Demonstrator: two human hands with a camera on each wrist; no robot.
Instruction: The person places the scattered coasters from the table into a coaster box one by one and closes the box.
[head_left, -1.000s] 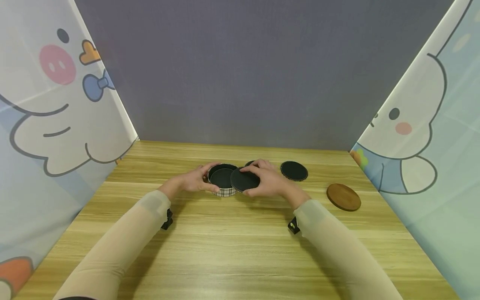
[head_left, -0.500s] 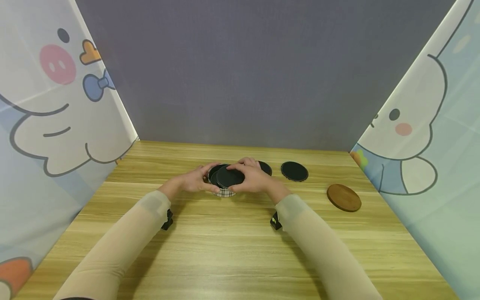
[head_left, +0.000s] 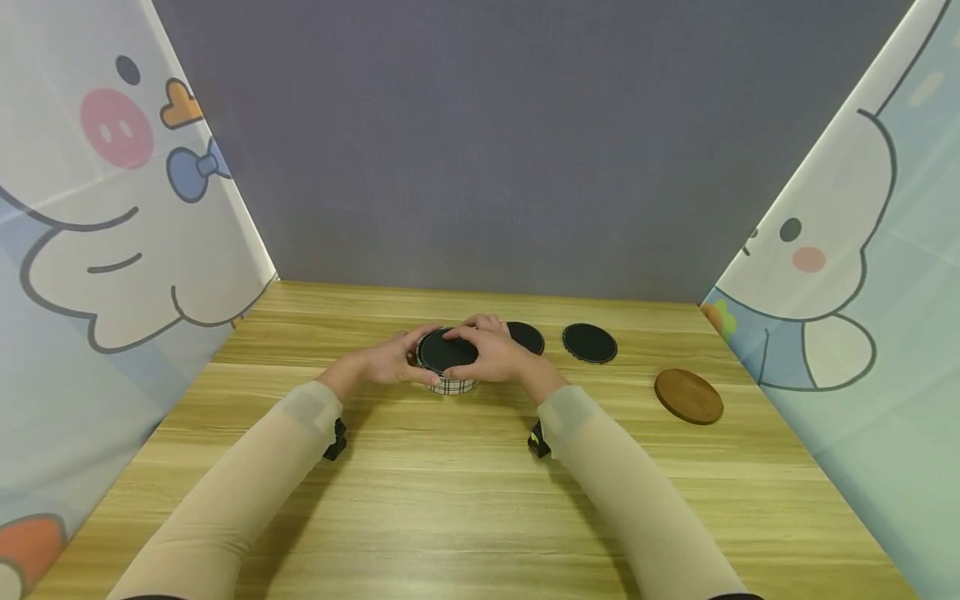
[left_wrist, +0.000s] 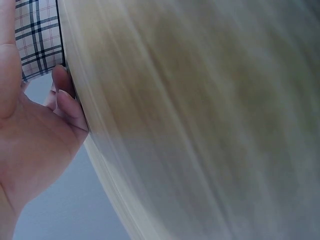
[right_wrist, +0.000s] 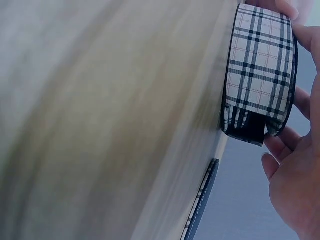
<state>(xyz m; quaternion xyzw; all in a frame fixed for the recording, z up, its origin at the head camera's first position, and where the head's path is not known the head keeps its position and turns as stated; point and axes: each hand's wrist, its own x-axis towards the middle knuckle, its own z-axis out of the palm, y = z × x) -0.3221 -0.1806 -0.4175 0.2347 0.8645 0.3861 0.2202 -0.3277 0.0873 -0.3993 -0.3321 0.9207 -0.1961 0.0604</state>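
The table (head_left: 457,508) had a pale wood-grain surface. A round brown wooden disc (head_left: 688,397) lay flat near its right edge. A plain dark grey panel (head_left: 480,150) stood upright along the far edge. The left panel (head_left: 52,367) bore a white cartoon figure with a pink oval snout (head_left: 116,128) and a blue bow (head_left: 189,173). The right panel (head_left: 892,425) showed another white figure with a pink cheek (head_left: 808,259).

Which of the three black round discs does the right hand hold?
The leftmost black round disc, over the plaid round box; the other two lie further right.
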